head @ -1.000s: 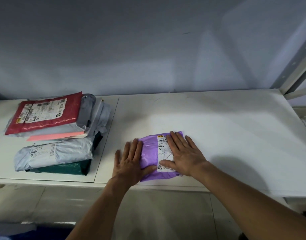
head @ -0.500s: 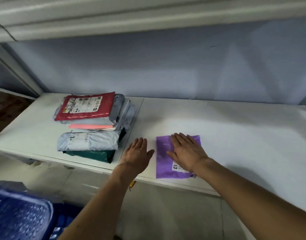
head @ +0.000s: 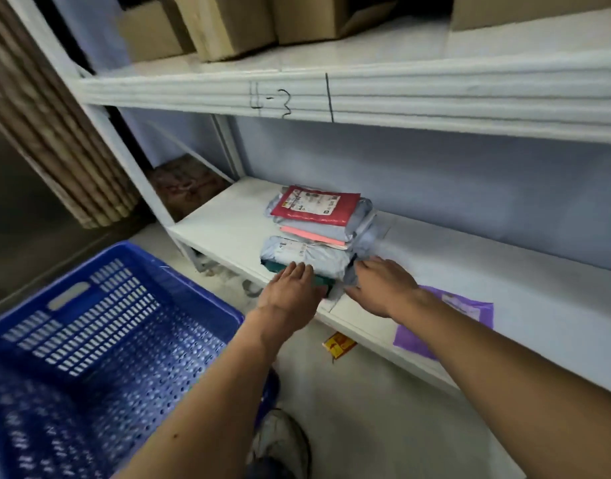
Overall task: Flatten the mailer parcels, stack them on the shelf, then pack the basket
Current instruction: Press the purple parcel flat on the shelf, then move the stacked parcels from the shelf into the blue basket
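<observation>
Basket: big blue perforated plastic basket [head: 107, 340], down-left of the parcel pile, on the floor, nothing seen inside.
Shelf: white lower shelf board [head: 228, 229], carrying the parcel pile near its left end.
Parcel pile: stack of flat poly mailers [head: 317, 233] on the shelf board; landmark for everything here.
Pile top: red glossy mailer with white shipping label [head: 314, 205], lying flat, uppermost.
Pile middle: thin pink envelope edge [head: 311, 236] poking out under grey layers, below the red one.
Pile front: puffy grey plastic mailer with label [head: 307, 252] over a dark green parcel [head: 319, 281] at the pile's near edge.
Left hand: left hand [head: 290, 292] at the pile's front face, fingers straight and held together, tips touching grey mailer and green parcel, nothing gripped.
Right hand: right hand [head: 383, 288] at the pile's right front corner, fingers stretched and slightly spread, tips against loose grey plastic, no pinch visible.
Floor scrap: small yellow-red wrapper [head: 338, 344] below the pile, under the shelf edge.
Purple mailer: flat purple plastic mailer with white label [head: 482, 314], right of the pile, apart from it, partly under the right forearm.
Upper level: brown cardboard boxes [head: 228, 25] on the shelf above the pile.
</observation>
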